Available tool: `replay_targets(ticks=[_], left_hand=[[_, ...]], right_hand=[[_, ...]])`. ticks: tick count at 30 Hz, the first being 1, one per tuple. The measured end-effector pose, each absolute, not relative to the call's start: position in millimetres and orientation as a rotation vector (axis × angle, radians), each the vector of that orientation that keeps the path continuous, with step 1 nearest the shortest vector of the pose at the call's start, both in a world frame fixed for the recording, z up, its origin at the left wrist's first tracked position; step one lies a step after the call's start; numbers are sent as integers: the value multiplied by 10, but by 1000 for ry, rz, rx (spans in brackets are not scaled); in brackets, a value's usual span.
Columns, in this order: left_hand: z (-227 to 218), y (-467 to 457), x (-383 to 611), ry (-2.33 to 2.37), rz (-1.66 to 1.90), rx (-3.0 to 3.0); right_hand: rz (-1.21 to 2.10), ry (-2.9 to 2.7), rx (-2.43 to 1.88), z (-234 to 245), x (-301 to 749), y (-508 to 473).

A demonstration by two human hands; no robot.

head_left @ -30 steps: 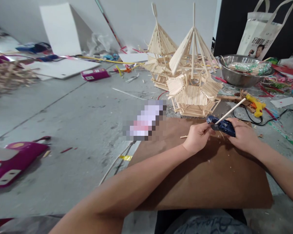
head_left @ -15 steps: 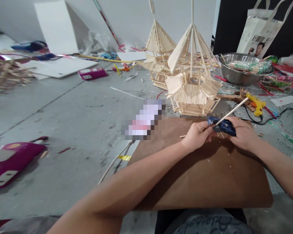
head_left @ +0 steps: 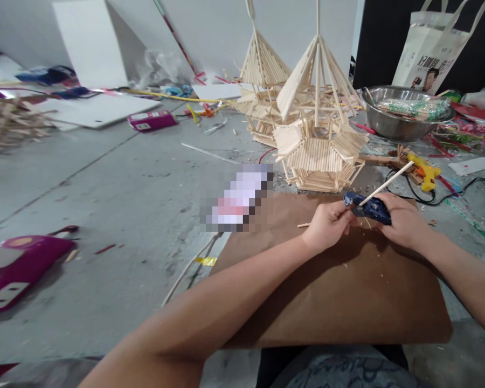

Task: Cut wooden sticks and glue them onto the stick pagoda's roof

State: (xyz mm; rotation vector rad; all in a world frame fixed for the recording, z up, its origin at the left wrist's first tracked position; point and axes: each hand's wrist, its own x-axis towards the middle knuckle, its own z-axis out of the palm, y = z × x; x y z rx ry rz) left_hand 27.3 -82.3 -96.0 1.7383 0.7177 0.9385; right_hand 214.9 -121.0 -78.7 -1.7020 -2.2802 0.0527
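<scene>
My right hand point(head_left: 406, 220) is closed round a dark blue hand tool point(head_left: 375, 210), whose exact kind I cannot make out. A thin pale wooden stick point(head_left: 390, 183) slants up and right across the tool. My left hand point(head_left: 327, 225) is closed at the stick's lower end, thumb and fingers pinched together against the tool's left end. Both hands hover over a brown board point(head_left: 339, 291), with a short stick piece point(head_left: 303, 225) beside the left hand and small shavings below.
Beyond the board stands a stick-built pavilion model point(head_left: 319, 153), with a second model point(head_left: 262, 64) behind it. A yellow glue gun point(head_left: 426, 172) and its cord lie right of the hands. A blurred phone-like slab point(head_left: 242, 196), purple power strips point(head_left: 28, 269) and a metal bowl point(head_left: 404, 126) surround the space.
The stick has shifted slightly to the right along with the tool. Both hands keep almost the same place and grip.
</scene>
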Motion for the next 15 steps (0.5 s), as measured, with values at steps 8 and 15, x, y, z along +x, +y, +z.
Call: replay_targets(ticks=[8,15], left_hand=[[-949,-831,280,751,924,1747],[-949,-831,270,776,930,1789]], right_hand=[[75,-2287,-1743,-758,2132,-1221],[46,-2290,-1755,-762,2127,-1219]])
